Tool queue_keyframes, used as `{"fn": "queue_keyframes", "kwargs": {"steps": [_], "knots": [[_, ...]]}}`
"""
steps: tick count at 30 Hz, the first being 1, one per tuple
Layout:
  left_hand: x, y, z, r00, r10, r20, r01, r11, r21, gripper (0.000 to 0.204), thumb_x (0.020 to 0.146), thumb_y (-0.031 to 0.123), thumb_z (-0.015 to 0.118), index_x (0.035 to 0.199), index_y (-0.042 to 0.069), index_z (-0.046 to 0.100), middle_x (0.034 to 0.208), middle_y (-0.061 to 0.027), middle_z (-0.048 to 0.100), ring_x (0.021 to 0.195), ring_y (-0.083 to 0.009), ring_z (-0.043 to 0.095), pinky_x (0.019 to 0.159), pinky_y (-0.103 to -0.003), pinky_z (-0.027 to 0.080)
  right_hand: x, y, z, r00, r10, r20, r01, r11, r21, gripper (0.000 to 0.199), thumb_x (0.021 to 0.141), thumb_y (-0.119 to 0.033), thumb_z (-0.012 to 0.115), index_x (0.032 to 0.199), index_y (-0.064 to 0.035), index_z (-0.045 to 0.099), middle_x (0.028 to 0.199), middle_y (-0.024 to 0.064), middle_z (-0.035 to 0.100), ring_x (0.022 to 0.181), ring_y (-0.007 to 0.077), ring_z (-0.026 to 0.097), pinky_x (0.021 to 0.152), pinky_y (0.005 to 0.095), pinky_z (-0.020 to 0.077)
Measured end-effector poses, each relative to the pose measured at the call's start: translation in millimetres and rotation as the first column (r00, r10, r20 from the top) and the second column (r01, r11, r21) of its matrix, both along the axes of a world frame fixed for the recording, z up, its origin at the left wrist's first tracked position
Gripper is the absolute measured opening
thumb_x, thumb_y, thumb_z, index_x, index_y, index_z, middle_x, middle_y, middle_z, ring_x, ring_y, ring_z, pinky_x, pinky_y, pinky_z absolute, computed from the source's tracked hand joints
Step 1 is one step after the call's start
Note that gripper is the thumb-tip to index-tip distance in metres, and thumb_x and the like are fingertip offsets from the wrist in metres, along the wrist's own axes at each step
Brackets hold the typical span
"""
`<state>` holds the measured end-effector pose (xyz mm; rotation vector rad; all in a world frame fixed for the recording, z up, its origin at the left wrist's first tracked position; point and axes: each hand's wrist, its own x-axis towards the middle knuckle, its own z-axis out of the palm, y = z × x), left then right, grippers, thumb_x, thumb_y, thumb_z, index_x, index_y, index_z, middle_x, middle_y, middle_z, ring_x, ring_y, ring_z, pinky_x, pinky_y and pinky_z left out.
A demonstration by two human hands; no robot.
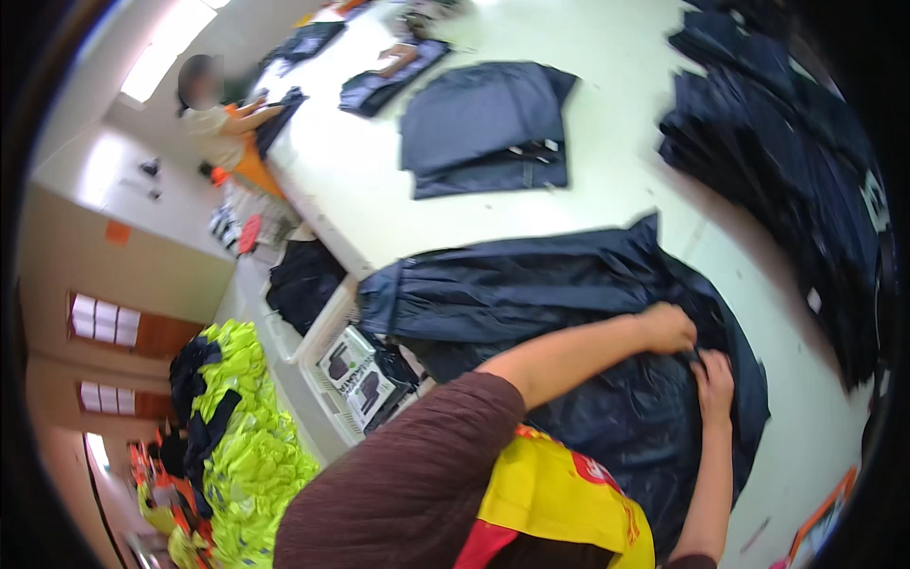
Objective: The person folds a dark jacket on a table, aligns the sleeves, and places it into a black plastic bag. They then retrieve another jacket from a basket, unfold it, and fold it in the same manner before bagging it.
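A shiny dark navy jacket [531, 284] lies spread on the white table in front of me, one sleeve stretching to the left. My left hand [666, 329] reaches across it with its fingers closed on the cloth toward the right side. Just below and right of it, my right hand [713, 377] pinches the same dark cloth. The two hands are nearly touching, and whatever small part of the jacket sits between their fingertips is too dark to make out.
A folded stack of dark garments [488, 123] lies beyond the jacket, and a long dark pile [787, 180] runs along the right. At the left edge stands a white basket [318, 365] with packages. Bright yellow garments [246, 436] are heaped beyond it. Another person [204, 123] works far left.
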<state>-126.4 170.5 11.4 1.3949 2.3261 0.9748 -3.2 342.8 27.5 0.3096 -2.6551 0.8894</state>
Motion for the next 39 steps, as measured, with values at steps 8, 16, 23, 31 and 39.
{"fn": "queue_keyframes", "kwargs": {"steps": [8,16,23,31,39], "knots": [[25,-5,4,0.829,0.108,-0.548,0.012,0.977,0.211,0.018,0.072,0.018,0.064,0.089,0.011,0.064,0.091,0.0003,0.062,0.087,-0.0192,0.054,0.077,-0.035,0.039,-27,20,-6,0.982,0.0,0.19,0.019,0.995,-0.102,0.019,0.081,-0.016,0.063,0.093,-0.0005,0.062,0.086,0.0144,0.059,0.084,0.0316,0.055,0.076,0.0386,0.0441],[-15,18,9,0.987,0.077,-0.139,-0.048,0.979,0.2,0.013,0.078,0.017,0.063,0.085,0.006,0.068,0.076,-0.0076,0.065,0.08,-0.0275,0.058,0.075,-0.039,0.042,-42,26,5,0.995,0.098,0.028,-0.101,0.985,0.142,0.028,0.079,-0.014,0.066,0.101,0.0011,0.059,0.085,0.0144,0.057,0.085,0.0318,0.055,0.077,0.0375,0.0465],[8,12,19,0.734,0.238,-0.636,-0.151,0.97,0.189,0.033,0.073,0.021,0.066,0.104,0.011,0.061,0.102,-0.0014,0.056,0.096,-0.0207,0.05,0.077,-0.033,0.039,-71,21,-2,0.968,-0.213,0.133,0.175,0.952,0.249,0.029,0.091,-0.026,0.049,0.079,-0.001,0.058,0.078,0.0166,0.062,0.077,0.0346,0.058,0.071,0.041,0.0481],[-8,25,2,0.812,0.286,-0.508,-0.164,0.948,0.273,0.021,0.073,0.014,0.059,0.091,0.003,0.06,0.092,-0.0071,0.058,0.097,-0.0247,0.052,0.076,-0.034,0.041,-121,7,25,0.973,-0.186,0.137,0.095,0.862,0.498,0.012,0.079,-0.012,0.057,0.088,-0.005,0.06,0.087,0.0114,0.061,0.087,0.0276,0.061,0.073,0.0372,0.0512],[-27,25,12,0.923,0.193,-0.334,-0.086,0.947,0.309,0.027,0.071,0.017,0.068,0.092,0.002,0.063,0.095,-0.0098,0.059,0.099,-0.0266,0.053,0.081,-0.037,0.042,-165,10,9,0.985,-0.071,0.16,0.01,0.936,0.353,0.021,0.08,-0.015,0.062,0.1,-0.0095,0.057,0.097,0.0078,0.056,0.093,0.0267,0.057,0.076,0.0365,0.0507]]}}
